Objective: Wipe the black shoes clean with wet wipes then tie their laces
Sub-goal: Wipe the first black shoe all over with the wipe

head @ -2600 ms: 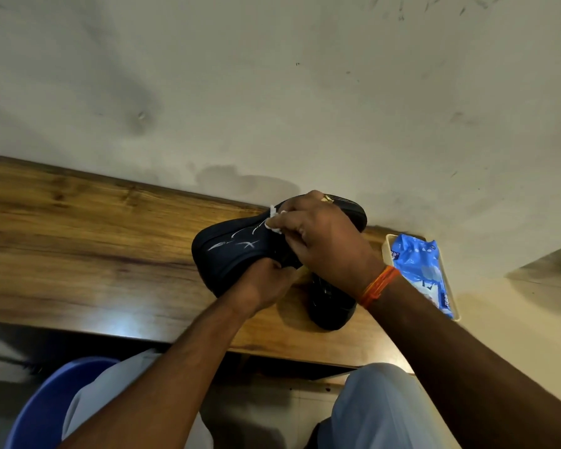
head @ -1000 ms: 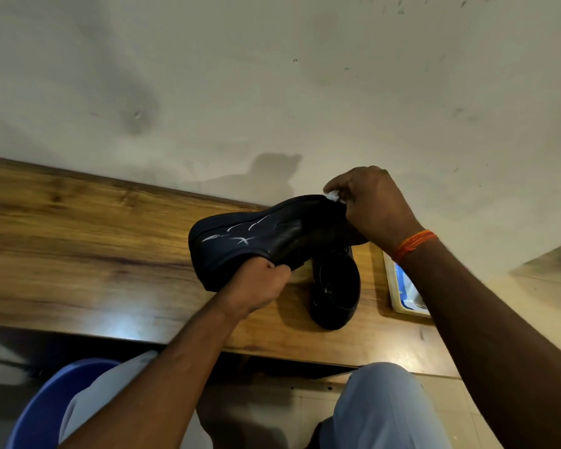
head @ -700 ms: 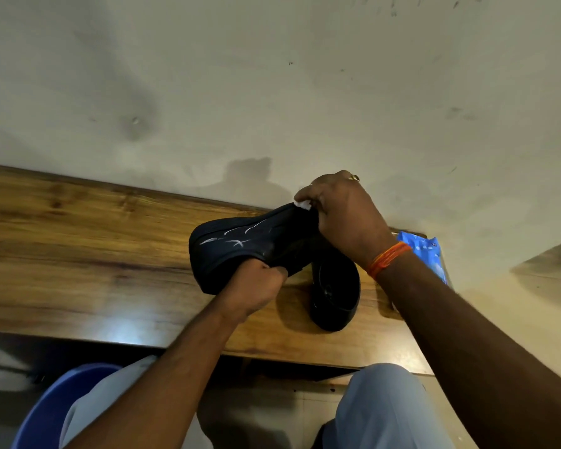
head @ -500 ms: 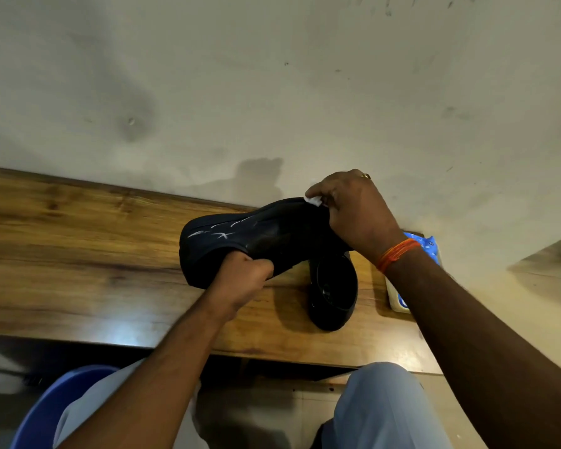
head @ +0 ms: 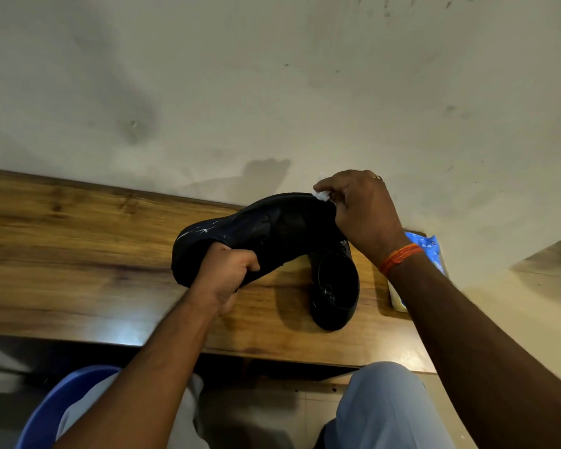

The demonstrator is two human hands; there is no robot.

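- Step in hand, as we judge it: wiping the first shoe; lacing not yet begun.
- Shoe: black, held clear above the table, lying on its side, toe to the left with pale streaks near the toe, heel end to the right.
- Left hand: we have it closed round the shoe's lower edge near the middle, fingers curled tight.
- Right hand: we pinch a small bunched white wipe in the fingertips and press it to the heel end.
- Advice, our view: we should keep the left grip firm so the shoe does not twist under the rubbing; work from heel toward toe, where the pale streaks remain; refold the wipe to a fresh face, since so little of it shows.
- Second shoe: black, resting on the table just below and right of the held one, opening upward; whether its laces are tied we cannot tell.
- Wipes pack: blue, at the table's right end, partly hidden by our right forearm; it seems to sit in a pale tray.
- Surface: brown wood-grain table, glossy, set against the wall.
- Room: pale plaster wall, scuffed and stained.
- Below: our light trousers and a blue tub at lower left.
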